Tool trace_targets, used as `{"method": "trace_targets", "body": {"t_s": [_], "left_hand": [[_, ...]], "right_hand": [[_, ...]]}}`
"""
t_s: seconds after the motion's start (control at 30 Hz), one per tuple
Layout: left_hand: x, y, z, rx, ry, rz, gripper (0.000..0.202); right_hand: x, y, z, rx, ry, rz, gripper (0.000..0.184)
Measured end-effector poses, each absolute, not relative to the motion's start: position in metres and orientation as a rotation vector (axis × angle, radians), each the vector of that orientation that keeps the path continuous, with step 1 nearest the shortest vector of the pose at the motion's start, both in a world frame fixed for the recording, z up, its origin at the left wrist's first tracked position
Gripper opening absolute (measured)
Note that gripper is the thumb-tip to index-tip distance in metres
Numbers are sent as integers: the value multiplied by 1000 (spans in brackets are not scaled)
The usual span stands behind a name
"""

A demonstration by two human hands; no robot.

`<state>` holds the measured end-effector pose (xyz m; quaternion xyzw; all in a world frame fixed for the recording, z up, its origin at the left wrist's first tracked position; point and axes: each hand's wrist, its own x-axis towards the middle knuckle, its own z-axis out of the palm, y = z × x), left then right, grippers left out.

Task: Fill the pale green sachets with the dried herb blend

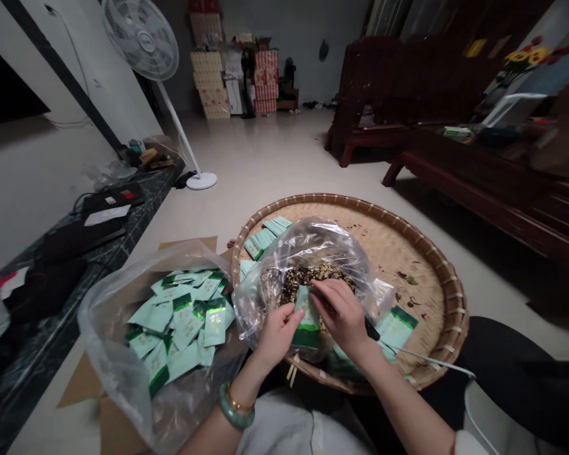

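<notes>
A light-green packet (308, 316) with a dark-green band at its lower end is upright above an open clear plastic bag (313, 243) of dark and tan dried leaf-like pieces (291, 280). Thumb and fingers of my left hand (279, 330) pinch the packet's left edge. My right hand (342, 314) is closed at its upper right edge, fingertips touching the top; whether anything else is between them is hidden. The bag sits in a round woven bamboo tray (448, 303). More green packets (398, 327) lie beside my right hand, and stacked packets (260, 242) lie at the tray's left.
Left of the tray, a large clear bag (109, 328) holds many green packets (184, 316) over cardboard. A white cable (427, 360) crosses the tray's right rim near a black stool (512, 373). A standing fan (201, 181), dark wooden furniture (493, 183) and stacked boxes (212, 85) stand beyond.
</notes>
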<state>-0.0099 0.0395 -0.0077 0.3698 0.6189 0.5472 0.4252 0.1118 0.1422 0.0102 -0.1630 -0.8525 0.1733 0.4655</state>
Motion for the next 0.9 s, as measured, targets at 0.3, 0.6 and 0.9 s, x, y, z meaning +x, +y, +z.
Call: {"method": "trace_targets", "body": {"t_s": [0.3,0.6,0.9], "left_hand": [[-15,44,-10,924,1564,1363,37],[-21,39,-9,1193,1729,1269,22],[-33,40,-18,723,1611,1512,24]], "right_hand": [[118,147,1,-386,-2139,413,41],[119,151,13,-502,-2238,401,8],[130,154,19,-357,-2164,663,19]]}}
